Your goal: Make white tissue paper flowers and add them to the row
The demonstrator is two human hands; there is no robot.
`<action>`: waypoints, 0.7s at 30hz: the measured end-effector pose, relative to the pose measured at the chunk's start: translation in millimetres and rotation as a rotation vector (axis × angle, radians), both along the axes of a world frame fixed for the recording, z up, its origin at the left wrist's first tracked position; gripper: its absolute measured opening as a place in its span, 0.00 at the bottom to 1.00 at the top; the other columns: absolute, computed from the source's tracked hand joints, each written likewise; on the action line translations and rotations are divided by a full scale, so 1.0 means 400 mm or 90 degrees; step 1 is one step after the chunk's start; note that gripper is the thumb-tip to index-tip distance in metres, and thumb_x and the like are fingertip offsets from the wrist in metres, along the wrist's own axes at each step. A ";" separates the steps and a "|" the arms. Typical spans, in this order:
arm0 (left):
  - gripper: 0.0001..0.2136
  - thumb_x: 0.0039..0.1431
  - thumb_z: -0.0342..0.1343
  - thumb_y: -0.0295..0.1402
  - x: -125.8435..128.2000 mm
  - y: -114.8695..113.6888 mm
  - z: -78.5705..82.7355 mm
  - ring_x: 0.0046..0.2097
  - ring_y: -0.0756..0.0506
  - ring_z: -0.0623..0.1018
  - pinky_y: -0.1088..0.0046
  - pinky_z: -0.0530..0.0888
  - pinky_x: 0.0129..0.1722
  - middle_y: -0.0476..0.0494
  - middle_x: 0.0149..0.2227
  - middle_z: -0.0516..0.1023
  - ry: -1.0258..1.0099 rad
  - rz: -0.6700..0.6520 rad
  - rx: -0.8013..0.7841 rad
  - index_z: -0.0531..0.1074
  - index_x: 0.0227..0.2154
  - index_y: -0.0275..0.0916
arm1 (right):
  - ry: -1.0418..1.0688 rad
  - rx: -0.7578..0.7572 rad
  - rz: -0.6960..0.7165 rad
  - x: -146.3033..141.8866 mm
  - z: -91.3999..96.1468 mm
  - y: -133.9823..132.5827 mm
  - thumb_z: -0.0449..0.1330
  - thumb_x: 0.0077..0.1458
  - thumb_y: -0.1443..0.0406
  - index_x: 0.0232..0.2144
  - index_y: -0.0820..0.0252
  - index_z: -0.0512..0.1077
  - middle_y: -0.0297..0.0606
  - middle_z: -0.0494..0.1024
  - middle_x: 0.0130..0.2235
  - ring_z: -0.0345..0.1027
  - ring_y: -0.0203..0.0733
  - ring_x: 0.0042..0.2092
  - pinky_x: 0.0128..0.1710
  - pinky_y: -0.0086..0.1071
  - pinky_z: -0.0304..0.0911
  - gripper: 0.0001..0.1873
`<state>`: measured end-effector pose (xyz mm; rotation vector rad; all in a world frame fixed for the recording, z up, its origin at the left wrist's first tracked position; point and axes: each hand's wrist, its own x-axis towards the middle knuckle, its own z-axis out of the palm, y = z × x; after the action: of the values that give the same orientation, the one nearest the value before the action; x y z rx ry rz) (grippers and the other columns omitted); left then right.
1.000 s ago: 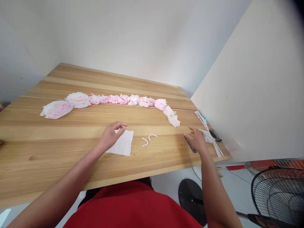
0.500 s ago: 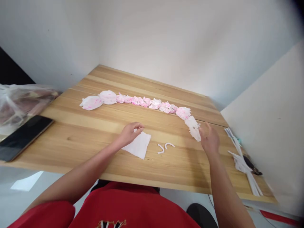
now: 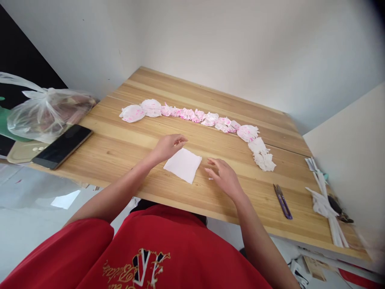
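One square, white, paper-like sheet is seen at six o'clock from the nearer left hand, nine from the right hand, both hands' fingers loosely parted, nothing visibly held.

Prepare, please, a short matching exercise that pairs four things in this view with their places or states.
Things:
1. white square sheet
2. purple-handled snips
3. phone
4. row of ruffled puffs

Places or states:
A. beside the knotted plastic bag, dark screen up
B. pink and white, laid out in a curve
C. flat, between the left hand and the right hand
D. lying between the right forearm and the white strips

Right pairs: 1-C, 2-D, 3-A, 4-B
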<state>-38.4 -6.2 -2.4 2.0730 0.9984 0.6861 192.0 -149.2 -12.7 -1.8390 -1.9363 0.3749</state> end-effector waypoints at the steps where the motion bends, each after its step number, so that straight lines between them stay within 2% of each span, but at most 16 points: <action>1: 0.13 0.59 0.50 0.35 -0.005 -0.002 0.006 0.40 0.46 0.77 0.72 0.69 0.40 0.44 0.42 0.80 0.026 -0.020 0.014 0.75 0.42 0.37 | -0.015 -0.013 0.004 -0.010 0.003 0.021 0.56 0.59 0.55 0.52 0.54 0.68 0.41 0.76 0.48 0.68 0.50 0.51 0.50 0.44 0.62 0.20; 5: 0.16 0.57 0.54 0.32 0.005 0.010 0.004 0.49 0.43 0.76 0.69 0.69 0.48 0.42 0.49 0.77 0.120 -0.117 0.091 0.72 0.49 0.37 | -0.084 -0.092 0.006 -0.048 0.012 0.116 0.61 0.53 0.52 0.48 0.56 0.70 0.43 0.76 0.47 0.68 0.51 0.49 0.45 0.39 0.61 0.23; 8: 0.24 0.54 0.59 0.34 0.038 0.030 -0.013 0.57 0.40 0.70 0.66 0.65 0.54 0.40 0.57 0.71 0.197 -0.235 0.157 0.68 0.55 0.39 | -0.105 -0.167 0.028 -0.070 0.012 0.162 0.64 0.50 0.55 0.39 0.55 0.73 0.39 0.78 0.40 0.70 0.47 0.42 0.37 0.34 0.58 0.15; 11: 0.30 0.51 0.62 0.37 0.065 0.046 -0.024 0.55 0.39 0.72 0.67 0.66 0.51 0.39 0.55 0.73 0.249 -0.310 0.170 0.65 0.57 0.39 | -0.042 -0.195 0.072 -0.078 0.003 0.170 0.63 0.50 0.59 0.31 0.56 0.72 0.34 0.77 0.33 0.68 0.41 0.35 0.33 0.31 0.55 0.08; 13: 0.25 0.51 0.61 0.36 0.070 0.057 -0.016 0.48 0.41 0.76 0.71 0.68 0.44 0.43 0.49 0.78 0.259 -0.336 0.155 0.70 0.54 0.42 | 0.037 -0.184 0.070 -0.073 0.003 0.166 0.61 0.51 0.60 0.30 0.57 0.70 0.32 0.76 0.30 0.67 0.39 0.33 0.32 0.30 0.55 0.07; 16: 0.09 0.56 0.54 0.34 0.068 0.081 0.035 0.34 0.46 0.77 0.74 0.65 0.33 0.46 0.34 0.81 0.262 -0.315 0.160 0.78 0.37 0.41 | 0.196 -0.119 0.012 -0.056 0.036 0.171 0.60 0.51 0.59 0.35 0.57 0.68 0.32 0.76 0.32 0.68 0.39 0.33 0.33 0.31 0.60 0.10; 18: 0.09 0.56 0.52 0.31 0.072 0.098 0.090 0.32 0.46 0.75 0.72 0.64 0.32 0.43 0.29 0.79 0.242 -0.229 0.260 0.77 0.29 0.37 | 0.274 -0.036 0.000 -0.042 0.085 0.187 0.59 0.51 0.59 0.42 0.56 0.66 0.35 0.77 0.38 0.71 0.41 0.38 0.38 0.34 0.64 0.16; 19: 0.09 0.56 0.52 0.31 0.077 0.104 0.119 0.33 0.45 0.75 0.71 0.65 0.34 0.42 0.29 0.79 0.218 -0.195 0.325 0.77 0.29 0.36 | 0.269 0.009 0.020 -0.035 0.113 0.198 0.60 0.51 0.60 0.47 0.55 0.65 0.36 0.77 0.42 0.71 0.42 0.41 0.41 0.36 0.65 0.21; 21: 0.09 0.56 0.51 0.29 0.090 0.110 0.164 0.36 0.44 0.74 0.67 0.66 0.38 0.40 0.31 0.77 0.186 -0.127 0.442 0.76 0.30 0.34 | 0.166 0.130 0.033 -0.020 0.159 0.219 0.61 0.52 0.60 0.53 0.52 0.63 0.38 0.74 0.50 0.69 0.44 0.48 0.48 0.40 0.63 0.25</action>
<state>-2.4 37.7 63.1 2.9011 0.7446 0.7005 183.9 -61.7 51.1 -1.5322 -1.7758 0.3966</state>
